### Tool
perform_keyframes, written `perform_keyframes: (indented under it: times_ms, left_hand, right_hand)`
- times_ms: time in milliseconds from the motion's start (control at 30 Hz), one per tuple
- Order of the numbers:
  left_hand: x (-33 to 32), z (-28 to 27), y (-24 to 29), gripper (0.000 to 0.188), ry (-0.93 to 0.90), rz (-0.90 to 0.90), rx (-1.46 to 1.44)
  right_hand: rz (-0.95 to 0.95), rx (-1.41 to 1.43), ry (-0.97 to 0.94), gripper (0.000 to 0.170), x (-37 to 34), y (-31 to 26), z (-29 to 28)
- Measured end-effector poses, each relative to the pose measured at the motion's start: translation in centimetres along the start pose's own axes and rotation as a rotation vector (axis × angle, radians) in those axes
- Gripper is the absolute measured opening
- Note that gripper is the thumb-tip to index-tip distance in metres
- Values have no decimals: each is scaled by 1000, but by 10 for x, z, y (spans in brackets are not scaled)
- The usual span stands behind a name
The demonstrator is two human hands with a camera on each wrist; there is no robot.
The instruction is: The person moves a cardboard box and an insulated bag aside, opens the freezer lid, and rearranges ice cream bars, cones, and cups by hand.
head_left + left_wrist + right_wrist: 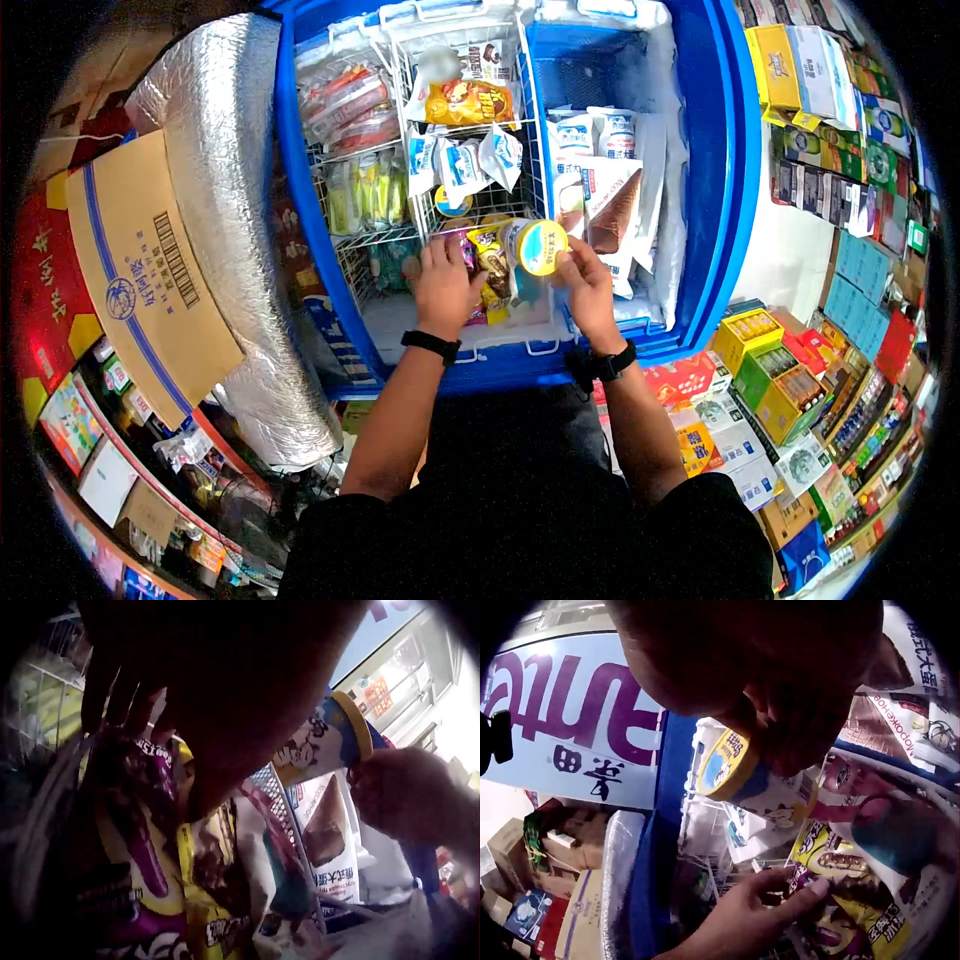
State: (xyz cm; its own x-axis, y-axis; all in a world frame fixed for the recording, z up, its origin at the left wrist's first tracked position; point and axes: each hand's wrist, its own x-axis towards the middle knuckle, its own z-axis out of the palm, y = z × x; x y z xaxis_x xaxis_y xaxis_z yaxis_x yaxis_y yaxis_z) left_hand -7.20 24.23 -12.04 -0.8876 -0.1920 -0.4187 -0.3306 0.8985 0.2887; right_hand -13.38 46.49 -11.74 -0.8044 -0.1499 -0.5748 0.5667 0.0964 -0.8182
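My right hand (588, 285) grips an ice cream tub (540, 247) with a yellow-rimmed lid, tilted on its side above the basket. In the right wrist view, that tub (735, 772) shows its blue and white side, partly behind the fingers. To its left, my left hand (447, 288) reaches into the front compartment. Its thumb and fingers pinch the top of a purple ice cream packet (832, 934), seen too as the purple packet (154, 877) in the left wrist view. A yellow ice cream packet (491, 262) stands right beside it.
White wire baskets (400, 60) divide the blue chest freezer (735, 190). Behind the hands lie white-and-blue packets (462, 168) and another tub (453, 202). Large cone packets (612, 205) fill the right section. A cardboard box (150, 280) and silver insulation sheet (225, 130) stand left.
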Motion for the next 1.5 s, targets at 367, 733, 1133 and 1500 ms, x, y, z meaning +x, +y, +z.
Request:
perform_keyframes:
  times_ms: [367,733,1133,1500]
  left_hand:
    - [-7,13,-9,84,74,-33,-28]
    - [-30,17,-18,69,115,-147,-386]
    - [-40,13,-30,63,-51,-298,-468]
    - [-26,7,-15,78,-135,-257,-298]
  right_hand:
    - [83,-1,-19,35,0,-4,6]
    - [97,-31,-123,38,1,-6,2]
    - [204,46,-325,38,5,-5,40]
    - [103,-23,-231,36,12,-15,38]
